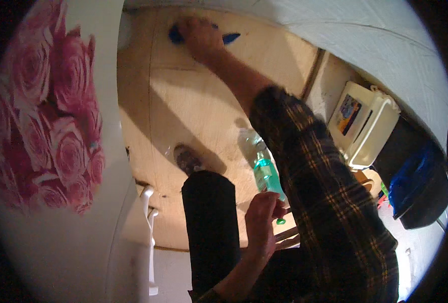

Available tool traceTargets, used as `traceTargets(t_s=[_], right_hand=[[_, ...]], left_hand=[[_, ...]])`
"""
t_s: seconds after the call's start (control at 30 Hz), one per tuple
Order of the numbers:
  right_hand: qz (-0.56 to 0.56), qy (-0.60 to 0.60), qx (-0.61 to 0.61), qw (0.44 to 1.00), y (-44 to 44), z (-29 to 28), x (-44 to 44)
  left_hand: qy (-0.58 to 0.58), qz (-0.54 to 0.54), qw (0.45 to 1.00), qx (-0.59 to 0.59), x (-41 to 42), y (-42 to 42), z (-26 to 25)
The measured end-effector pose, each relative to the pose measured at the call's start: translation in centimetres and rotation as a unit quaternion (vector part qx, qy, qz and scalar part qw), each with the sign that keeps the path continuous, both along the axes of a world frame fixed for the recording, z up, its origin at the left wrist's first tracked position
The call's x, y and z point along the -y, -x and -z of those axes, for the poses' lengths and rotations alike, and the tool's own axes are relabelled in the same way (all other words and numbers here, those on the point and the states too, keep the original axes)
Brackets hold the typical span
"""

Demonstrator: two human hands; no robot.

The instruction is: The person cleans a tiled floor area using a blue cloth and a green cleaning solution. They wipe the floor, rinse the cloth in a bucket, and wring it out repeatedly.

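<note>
At the far end of the wood-toned floor (193, 91), my right hand (199, 36) presses down on a blue cloth (231, 38). Parts of the cloth stick out on both sides of the hand. Nearer to me, my left hand (263, 216) is closed, with a small green cap-like piece (280, 221) showing at its fingers. Just beyond that hand is a clear bottle of green liquid (268, 176), its narrow end pointing away from me. The hand hides the bottle's near end; whether it also grips the bottle cannot be told.
On the left is a white surface printed with pink roses (69, 151), with white legs (152, 227) beside it. My shoe (189, 158) rests on the floor. To the right are a cream plastic container (371, 132) and a black and blue item (413, 178). A pale wall (341, 22) borders the floor.
</note>
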State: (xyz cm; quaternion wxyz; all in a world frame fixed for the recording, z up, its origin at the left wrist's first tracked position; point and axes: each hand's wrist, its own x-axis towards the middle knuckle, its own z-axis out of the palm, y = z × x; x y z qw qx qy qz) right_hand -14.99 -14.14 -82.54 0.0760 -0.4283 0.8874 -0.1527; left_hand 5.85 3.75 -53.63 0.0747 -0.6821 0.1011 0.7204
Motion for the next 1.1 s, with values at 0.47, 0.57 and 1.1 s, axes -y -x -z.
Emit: traceTargets(t_s=[0.47,0.57,1.1], right_hand=[[0.024,-0.013,0.049,0.998,-2.1,0.3,-1.4],[-0.104,0.041,0.069,0.991,-5.6,0.3,-5.3],[-0.05,-0.039,0.06,0.996,-1.2,-1.2,-16.5]], left_hand=[[-0.073,0.033,0.986,0.145,1.0,2.9,-1.7],[-0.018,0.016,0.999,0.024,-1.1,-0.5,0.2],[-0.036,0.048,0.997,-0.045,-2.3,0.0,0.1]])
